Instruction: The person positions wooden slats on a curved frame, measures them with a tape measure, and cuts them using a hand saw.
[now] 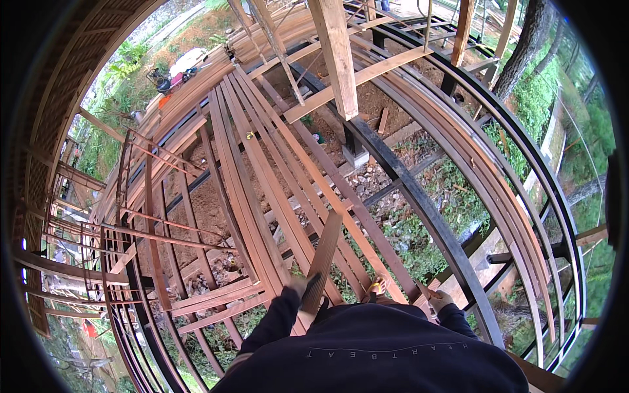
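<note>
My left hand (296, 285), slightly blurred, grips the side of a short brown board (327, 242) that lies at a slant over the long decking planks (246, 164). My right hand (438, 300) is low at the right, closed on a small piece of wood (422, 289); its exact shape is unclear. One of my feet, in a yellow sandal (378, 286), rests on the planks below me. A small yellow object (249, 135) sits farther along the planks.
Dark curved beams (419, 203) frame open gaps over soil, rubble and plants. A timber post (334, 65) stands ahead. Stacked curved boards (491, 203) lie right. Thin rods and timber railings (131, 223) fill the left. Tree trunks (524, 59) rise beyond the right edge.
</note>
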`<state>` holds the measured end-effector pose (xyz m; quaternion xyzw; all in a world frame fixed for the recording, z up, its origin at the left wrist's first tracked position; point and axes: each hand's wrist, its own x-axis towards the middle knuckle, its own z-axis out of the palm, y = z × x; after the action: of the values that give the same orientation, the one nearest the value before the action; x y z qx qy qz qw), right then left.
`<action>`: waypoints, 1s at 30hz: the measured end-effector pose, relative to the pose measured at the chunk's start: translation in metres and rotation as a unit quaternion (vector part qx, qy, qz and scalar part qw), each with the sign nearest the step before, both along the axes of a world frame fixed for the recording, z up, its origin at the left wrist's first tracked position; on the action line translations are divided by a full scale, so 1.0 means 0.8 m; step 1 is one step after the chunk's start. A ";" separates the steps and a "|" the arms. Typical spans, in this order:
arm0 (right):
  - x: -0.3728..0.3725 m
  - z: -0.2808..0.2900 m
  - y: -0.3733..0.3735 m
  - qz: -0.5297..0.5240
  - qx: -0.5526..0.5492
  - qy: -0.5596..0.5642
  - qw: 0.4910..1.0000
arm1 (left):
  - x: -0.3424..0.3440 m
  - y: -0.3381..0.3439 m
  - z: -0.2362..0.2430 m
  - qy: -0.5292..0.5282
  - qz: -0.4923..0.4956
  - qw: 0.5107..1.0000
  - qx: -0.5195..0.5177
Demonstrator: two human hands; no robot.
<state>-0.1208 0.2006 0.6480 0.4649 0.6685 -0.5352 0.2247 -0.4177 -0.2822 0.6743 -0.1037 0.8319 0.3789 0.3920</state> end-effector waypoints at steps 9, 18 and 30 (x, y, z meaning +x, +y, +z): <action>-0.023 0.018 0.026 -0.014 -0.010 -0.061 0.998 | -0.294 0.232 0.137 0.458 0.070 0.880 0.108; -0.115 0.036 -0.008 0.294 -0.011 -0.169 0.941 | 0.113 -0.195 -0.172 0.014 -0.221 0.938 -0.267; -0.355 -0.126 -0.112 0.276 0.184 0.021 0.943 | 0.175 -0.397 -0.177 -0.005 0.039 0.997 -0.060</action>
<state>-0.4046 0.1109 0.5472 0.2842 0.8619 -0.3295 0.2604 -0.2776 -0.5998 0.5325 -0.1610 0.8466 0.3428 0.3740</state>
